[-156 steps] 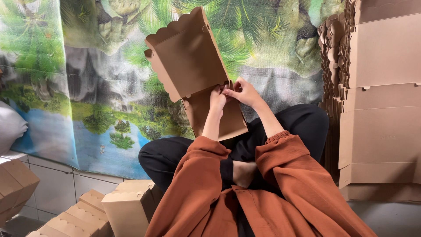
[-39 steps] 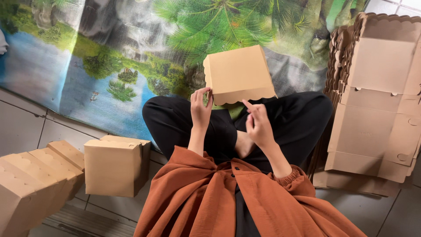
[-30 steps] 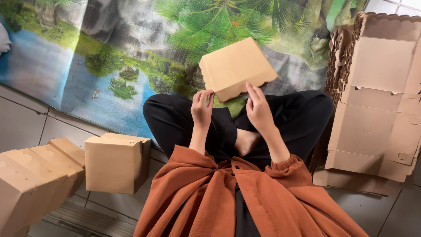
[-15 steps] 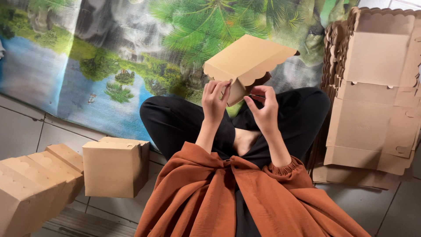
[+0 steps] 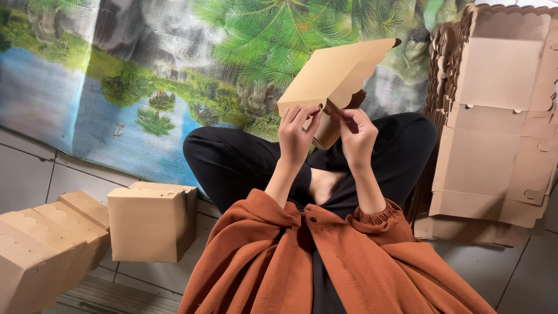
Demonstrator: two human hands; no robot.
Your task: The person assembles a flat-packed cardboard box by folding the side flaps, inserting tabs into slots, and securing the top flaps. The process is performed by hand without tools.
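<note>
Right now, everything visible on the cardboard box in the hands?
The cardboard box is plain brown, partly folded, with scalloped flap edges and a flap hanging open beneath. It is held up tilted above the lap, before the landscape backdrop. The left hand grips its lower corner; the right hand pinches the flap underneath.

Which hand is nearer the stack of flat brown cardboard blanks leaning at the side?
Right. The right hand grips the half-folded brown cardboard box on the stack's side; the left hand grips it farther away.
</note>
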